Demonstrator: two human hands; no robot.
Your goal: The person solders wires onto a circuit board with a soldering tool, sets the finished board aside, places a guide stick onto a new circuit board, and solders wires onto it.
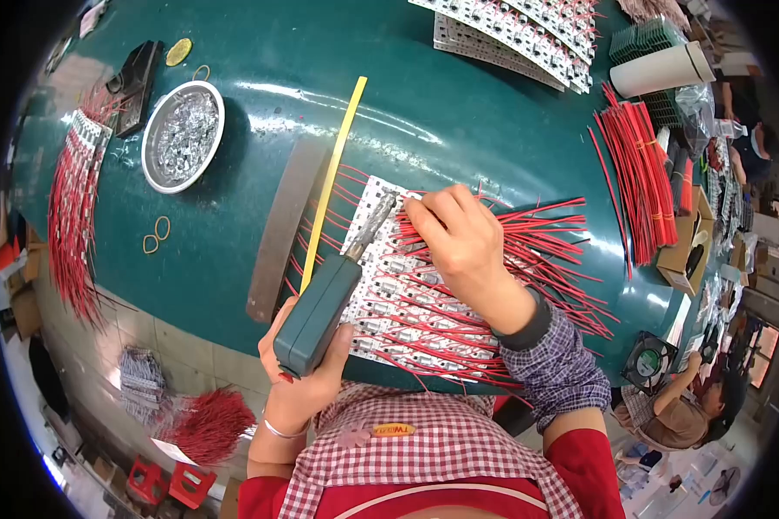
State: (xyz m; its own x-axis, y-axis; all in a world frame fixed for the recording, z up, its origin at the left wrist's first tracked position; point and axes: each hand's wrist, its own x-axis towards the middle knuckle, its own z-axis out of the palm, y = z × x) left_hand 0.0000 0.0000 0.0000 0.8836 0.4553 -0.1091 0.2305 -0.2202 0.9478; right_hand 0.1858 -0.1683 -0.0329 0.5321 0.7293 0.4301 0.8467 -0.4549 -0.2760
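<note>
My left hand (307,372) grips a green gun-shaped tool (320,311) with a long silver tip. That tip reaches the upper part of a white circuit board panel (368,208), which carries rows of small metal components. My right hand (459,238) is closed in a pinch beside the tip; a red wire appears to be between its fingertips, though they partly hide it. Many red wires (545,238) fan out to the right across the panel and under my right wrist. A yellow strip (336,177) and a dark flat bar (290,229) lie along the panel's left side, over more red wires.
A white bowl (219,130) of small metal parts stands at left, near a wired board stack (78,190). Bundled red wires (645,182) lie at right beside a cardboard box (688,251). More panels (519,39) sit at the back. A small fan (649,359) and a co-worker (701,402) are at right.
</note>
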